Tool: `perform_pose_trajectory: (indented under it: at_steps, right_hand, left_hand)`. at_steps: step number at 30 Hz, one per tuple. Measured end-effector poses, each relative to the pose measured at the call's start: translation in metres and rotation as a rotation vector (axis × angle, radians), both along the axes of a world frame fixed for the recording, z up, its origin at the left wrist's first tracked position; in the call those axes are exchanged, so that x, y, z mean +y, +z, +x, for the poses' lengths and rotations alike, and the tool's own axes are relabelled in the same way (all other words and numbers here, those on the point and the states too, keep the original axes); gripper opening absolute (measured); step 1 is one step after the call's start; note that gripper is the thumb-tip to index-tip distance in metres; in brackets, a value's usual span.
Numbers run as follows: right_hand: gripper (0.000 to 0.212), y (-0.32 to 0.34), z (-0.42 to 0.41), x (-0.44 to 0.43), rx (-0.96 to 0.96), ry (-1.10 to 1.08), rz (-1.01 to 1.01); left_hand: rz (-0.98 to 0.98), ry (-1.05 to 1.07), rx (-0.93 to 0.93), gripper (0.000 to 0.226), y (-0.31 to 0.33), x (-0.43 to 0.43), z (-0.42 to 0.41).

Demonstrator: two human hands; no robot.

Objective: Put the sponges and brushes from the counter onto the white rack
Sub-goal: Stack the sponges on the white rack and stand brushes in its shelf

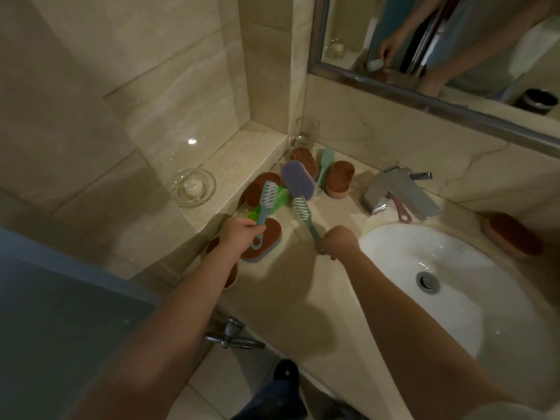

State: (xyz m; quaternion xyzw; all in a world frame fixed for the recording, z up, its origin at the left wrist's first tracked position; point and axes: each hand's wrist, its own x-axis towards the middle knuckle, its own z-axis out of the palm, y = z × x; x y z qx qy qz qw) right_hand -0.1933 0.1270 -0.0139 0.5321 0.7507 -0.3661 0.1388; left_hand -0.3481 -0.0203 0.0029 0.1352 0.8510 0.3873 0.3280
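As left hand (242, 230) grips brush (267, 203) (teal), sponges (271, 234) lie nearby.

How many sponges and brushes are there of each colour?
brown-topped sponge: 6 (one half hidden)
purple sponge: 1
teal brush: 3
green brush: 1
pink brush: 1
Total: 12
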Motion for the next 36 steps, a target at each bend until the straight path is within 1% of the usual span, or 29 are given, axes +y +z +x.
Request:
perform_pose_trajectory:
  at_steps: [2, 5, 7, 8, 10, 12, 14, 15, 20, 22, 24, 30, 33, 36]
  right_hand:
    - [0.013, 0.007, 0.015, 0.006, 0.069, -0.036, -0.005]
    - [0.014, 0.02, 0.04, 0.014, 0.241, -0.103, 0.011]
    - [0.015, 0.027, 0.057, 0.018, 0.35, -0.153, 0.039]
    - [0.015, 0.03, 0.067, 0.021, 0.399, -0.184, 0.054]
    - [0.012, 0.038, 0.09, 0.024, 0.49, -0.248, 0.088]
    - [0.009, 0.047, 0.115, 0.028, 0.562, -0.307, 0.124]
    - [0.009, 0.056, 0.141, 0.031, 0.614, -0.371, 0.159]
    - [0.011, 0.06, 0.155, 0.033, 0.635, -0.4, 0.183]
    - [0.01, 0.069, 0.234, 0.037, 0.69, -0.571, 0.296]
    - [0.007, 0.067, 0.261, 0.035, 0.7, -0.623, 0.322]
    - [0.006, 0.063, 0.296, 0.034, 0.695, -0.675, 0.361]
    - [0.01, 0.048, 0.382, 0.033, 0.64, -0.829, 0.416]
    - [0.011, 0.039, 0.415, 0.035, 0.655, -0.931, 0.424]
    - [0.015, 0.035, 0.442, 0.043, 0.622, -1.013, 0.458]
  left_hand:
    - [0.033, -0.001, -0.013, 0.036, 0.005, 0.008, 0.007]
    - [0.135, 0.022, -0.052, 0.022, 0.013, 0.023, 0.023]
    - [0.204, -0.02, -0.073, 0.01, 0.02, 0.038, 0.037]
    - [0.219, -0.064, -0.074, 0.008, 0.024, 0.047, 0.045]
    - [0.226, -0.161, -0.053, 0.009, 0.036, 0.065, 0.065]
    - [0.256, -0.252, -0.046, 0.015, 0.048, 0.085, 0.088]
    - [0.287, -0.328, -0.059, 0.019, 0.059, 0.104, 0.114]
    - [0.299, -0.368, -0.058, 0.017, 0.063, 0.114, 0.128]
    - [0.329, -0.581, -0.037, 0.002, 0.077, 0.152, 0.204]
    - [0.324, -0.645, -0.046, 0.01, 0.078, 0.16, 0.226]
    - [0.313, -0.706, -0.072, 0.01, 0.078, 0.169, 0.257]
    - [0.269, -0.773, -0.136, 0.004, 0.073, 0.188, 0.334]
    - [0.238, -0.777, -0.168, 0.011, 0.068, 0.196, 0.364]
    - [0.223, -0.762, -0.185, 0.01, 0.065, 0.204, 0.387]
